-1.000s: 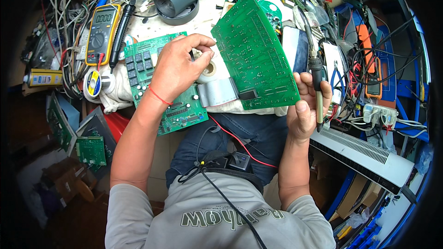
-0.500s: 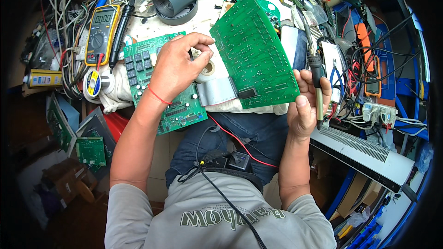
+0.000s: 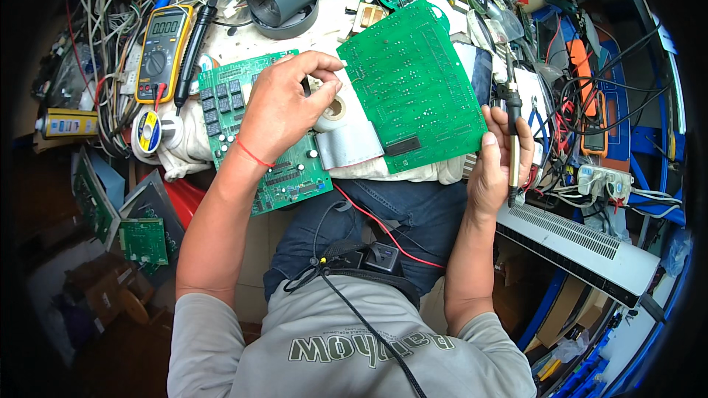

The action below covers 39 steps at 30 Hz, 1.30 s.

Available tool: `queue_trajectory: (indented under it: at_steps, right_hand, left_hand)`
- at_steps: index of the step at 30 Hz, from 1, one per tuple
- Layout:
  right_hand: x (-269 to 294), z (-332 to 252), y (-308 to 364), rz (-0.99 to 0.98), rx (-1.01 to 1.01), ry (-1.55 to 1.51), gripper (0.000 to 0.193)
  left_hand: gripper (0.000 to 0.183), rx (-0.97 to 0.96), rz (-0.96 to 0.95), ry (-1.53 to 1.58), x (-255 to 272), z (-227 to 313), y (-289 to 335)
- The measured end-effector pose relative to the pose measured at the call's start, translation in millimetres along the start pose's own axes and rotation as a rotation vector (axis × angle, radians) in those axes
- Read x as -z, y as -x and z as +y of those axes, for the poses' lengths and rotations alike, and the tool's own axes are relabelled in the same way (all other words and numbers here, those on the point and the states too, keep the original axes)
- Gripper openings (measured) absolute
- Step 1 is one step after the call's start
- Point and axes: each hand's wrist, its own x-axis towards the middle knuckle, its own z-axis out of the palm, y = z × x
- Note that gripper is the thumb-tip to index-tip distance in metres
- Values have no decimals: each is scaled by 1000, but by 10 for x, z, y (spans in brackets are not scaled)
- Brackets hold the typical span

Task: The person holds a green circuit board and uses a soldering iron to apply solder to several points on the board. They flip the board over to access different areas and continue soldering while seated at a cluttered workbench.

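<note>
A large green circuit board (image 3: 417, 81) is tilted above the bench, its solder side towards me. My right hand (image 3: 495, 162) grips its lower right edge, thumb in front, and also has a soldering iron (image 3: 514, 125) between its fingers, tip pointing down. A wide grey ribbon cable (image 3: 350, 147) runs from this board towards a second green board (image 3: 291, 180) bearing black relays. Over that second board, my left hand (image 3: 291, 99) is curled with thumb and forefinger close together at the tilted board's left edge; what they hold is hidden. Below its fingers sits a whitish roll (image 3: 333, 112).
A yellow multimeter (image 3: 164, 51) and a solder spool (image 3: 147, 133) stand on the left. Behind is a grey cylindrical holder (image 3: 280, 0). Tangled cables and tools crowd the right, near a power strip (image 3: 606, 183) and a long white vented unit (image 3: 582, 243).
The tilted board has turned and leaned further back, its top edge moving down and right. My right hand and the soldering iron have shifted slightly right. My left hand stays in place.
</note>
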Motion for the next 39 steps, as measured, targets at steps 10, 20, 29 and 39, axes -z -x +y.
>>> queue_trajectory:
  at_steps: [10, 20, 29, 39]
  right_hand:
    - [35, 165, -14, -14, 127, 383, 42]
    - [78, 231, 3, -83, 264, 685, 37]
    - [28, 152, 30, 38, 176, 408, 41]
    - [-274, -131, -94, -186, 100, 408, 46]
  left_hand:
    - [22, 23, -109, -64, 78, 85, -51]
    - [22, -8, -105, -53, 57, 127, -46]
    - [20, 8, -57, 14, 25, 64, -63]
    - [13, -82, -89, -221, -82, -31, -296]
